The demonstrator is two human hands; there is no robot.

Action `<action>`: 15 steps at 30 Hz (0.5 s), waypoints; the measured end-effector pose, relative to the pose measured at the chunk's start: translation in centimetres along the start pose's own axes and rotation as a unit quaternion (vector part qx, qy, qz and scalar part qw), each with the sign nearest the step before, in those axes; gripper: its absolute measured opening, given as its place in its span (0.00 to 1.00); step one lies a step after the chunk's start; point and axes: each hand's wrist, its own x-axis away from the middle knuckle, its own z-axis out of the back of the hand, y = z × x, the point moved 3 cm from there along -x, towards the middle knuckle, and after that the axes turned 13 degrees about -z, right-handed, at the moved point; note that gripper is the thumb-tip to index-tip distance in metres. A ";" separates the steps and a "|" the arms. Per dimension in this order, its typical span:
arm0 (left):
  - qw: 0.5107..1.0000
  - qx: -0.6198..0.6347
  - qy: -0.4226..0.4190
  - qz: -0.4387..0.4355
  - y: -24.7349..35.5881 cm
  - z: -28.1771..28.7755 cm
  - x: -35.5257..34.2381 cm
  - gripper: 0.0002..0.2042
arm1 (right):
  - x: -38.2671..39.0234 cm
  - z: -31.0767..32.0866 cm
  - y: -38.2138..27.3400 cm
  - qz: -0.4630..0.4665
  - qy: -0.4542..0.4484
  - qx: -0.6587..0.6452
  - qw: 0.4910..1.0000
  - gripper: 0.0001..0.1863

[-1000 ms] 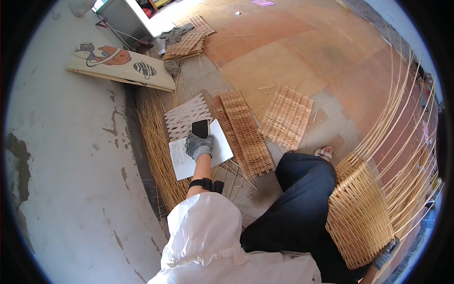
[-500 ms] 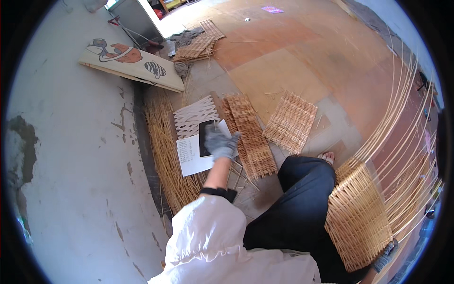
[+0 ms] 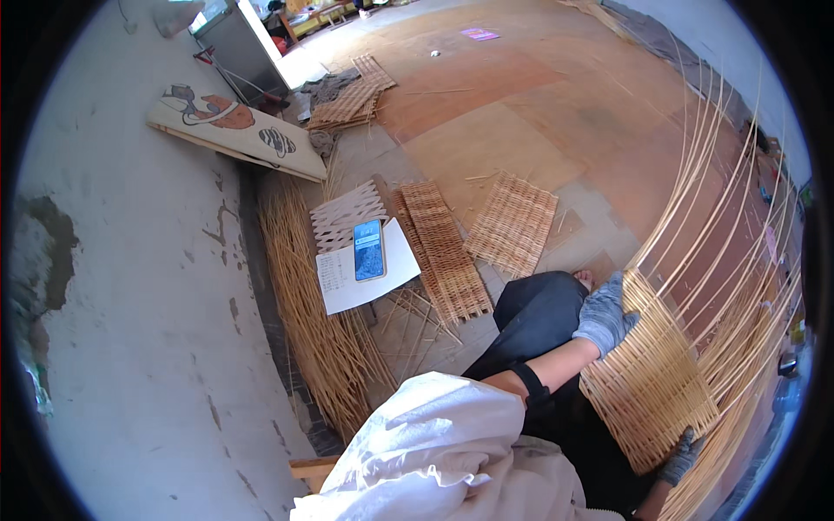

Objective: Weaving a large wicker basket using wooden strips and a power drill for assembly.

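A woven wicker panel [image 3: 647,386], with long loose canes fanning out from its far and right sides, rests against my dark-trousered leg. My left hand [image 3: 604,317], in a grey glove, grips the panel's upper left edge. On the lower right edge is my right hand [image 3: 680,460], also gloved in grey and closed on the panel, its fingers partly hidden. A phone [image 3: 369,250] with its screen lit lies to the left on a sheet of paper [image 3: 337,291] bearing writing.
Two overlapping woven panels [image 3: 445,252] and a single one [image 3: 512,221] lie on the floor ahead. A heap of loose canes [image 3: 304,304] runs along the left wall. Farther off are stacked woven pieces [image 3: 354,100] and a painted board [image 3: 234,130].
My left hand has left the phone and moved right, onto the wicker panel's edge. The phone's screen, dark before, is now lit. The right hand stays at the panel's lower edge.
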 end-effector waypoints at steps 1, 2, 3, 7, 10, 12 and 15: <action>1.000 0.005 0.006 0.012 0.1 -0.1 0.0 0.41 | 0.2 0.2 0.1 -0.007 -0.005 -0.025 1.000 0.30; 1.000 0.016 0.010 0.016 0.2 0.0 0.1 0.41 | 0.5 0.1 0.1 -0.001 -0.020 -0.036 0.999 0.29; 0.999 0.035 0.017 0.025 0.4 0.1 0.2 0.41 | 0.7 0.2 -0.1 0.004 -0.029 -0.060 0.998 0.29; 0.998 -0.006 0.065 -0.002 1.1 0.1 0.6 0.41 | 1.2 -0.1 -1.2 0.034 -0.026 -0.052 0.998 0.29; 0.991 -0.064 0.114 -0.030 0.8 -0.3 0.8 0.39 | 1.8 -0.2 -1.5 0.015 -0.024 -0.117 0.993 0.33; 0.991 -0.116 0.067 -0.009 0.2 -0.8 0.5 0.35 | 3.0 -0.5 -2.2 -0.003 -0.005 -0.051 0.999 0.35; 0.954 -0.240 0.156 -0.087 1.5 -0.5 1.0 0.26 | 6.3 -0.3 -5.3 0.090 0.047 0.113 0.988 0.33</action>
